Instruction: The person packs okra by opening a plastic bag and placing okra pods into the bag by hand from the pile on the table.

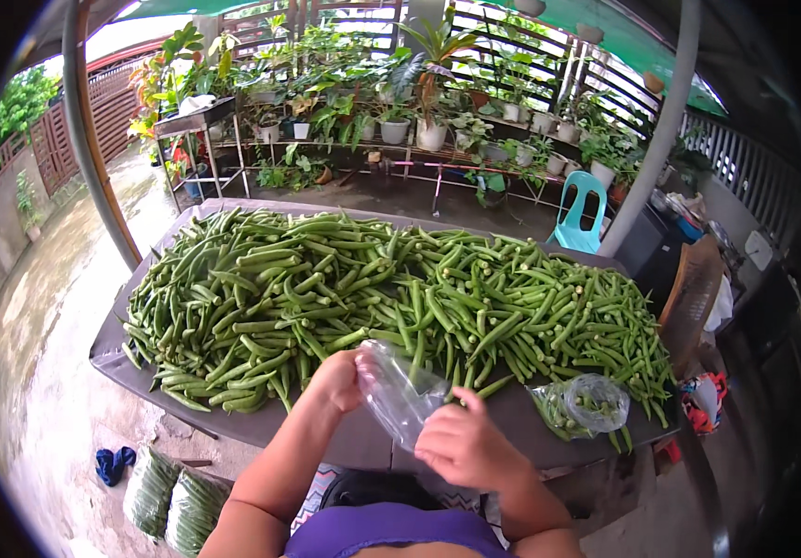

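Note:
In my left hand I grip one end of an empty, clear plastic bag, which slants down across the front of a big heap of green okra. My right hand is closed at the bag's other end, its index finger raised and bent. The heap covers most of a grey table. To the right of my right hand, at the table's front, lies another clear bag with some okra in it.
Stuffed bags and blue cloth lie on the floor at left. Posts flank the table. Behind it stand a turquoise chair, plant racks and a metal stand. A wooden board leans at right.

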The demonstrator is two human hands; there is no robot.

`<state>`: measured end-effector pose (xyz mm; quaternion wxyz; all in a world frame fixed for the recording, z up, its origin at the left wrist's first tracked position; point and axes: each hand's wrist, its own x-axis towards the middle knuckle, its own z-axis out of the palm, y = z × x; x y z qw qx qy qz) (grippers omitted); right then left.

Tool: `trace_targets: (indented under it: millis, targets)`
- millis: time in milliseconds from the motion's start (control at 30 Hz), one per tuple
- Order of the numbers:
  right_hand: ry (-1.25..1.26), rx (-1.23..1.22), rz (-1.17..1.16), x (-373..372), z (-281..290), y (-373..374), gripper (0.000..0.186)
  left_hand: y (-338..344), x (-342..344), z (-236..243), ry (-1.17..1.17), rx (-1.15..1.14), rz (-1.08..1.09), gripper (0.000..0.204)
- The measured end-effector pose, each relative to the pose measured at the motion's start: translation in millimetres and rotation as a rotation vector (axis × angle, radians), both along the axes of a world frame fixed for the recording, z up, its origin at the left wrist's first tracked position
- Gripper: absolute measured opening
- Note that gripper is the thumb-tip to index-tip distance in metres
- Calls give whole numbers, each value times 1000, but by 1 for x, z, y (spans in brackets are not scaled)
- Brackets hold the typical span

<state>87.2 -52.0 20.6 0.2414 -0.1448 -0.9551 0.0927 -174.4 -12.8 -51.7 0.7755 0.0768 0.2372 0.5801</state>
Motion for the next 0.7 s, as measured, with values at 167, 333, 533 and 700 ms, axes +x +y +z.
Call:
trace_targets:
  millis: [167, 333, 533, 700]
  targets:
    - [529, -292, -320, -11, 32, 7, 43, -24, 52, 76, 800, 345, 316, 18]
    - [491, -276, -495, -7, 26, 34, 25, -67, 88, 106, 1539, 728, 436, 16]
    - [1204, -1347, -80, -9, -7, 22, 15, -23, 52, 27, 1841, 605, 751, 18]
    - [973, -2004, 148, 14, -72, 40, 34, -13, 33, 41, 385, -57, 163, 18]
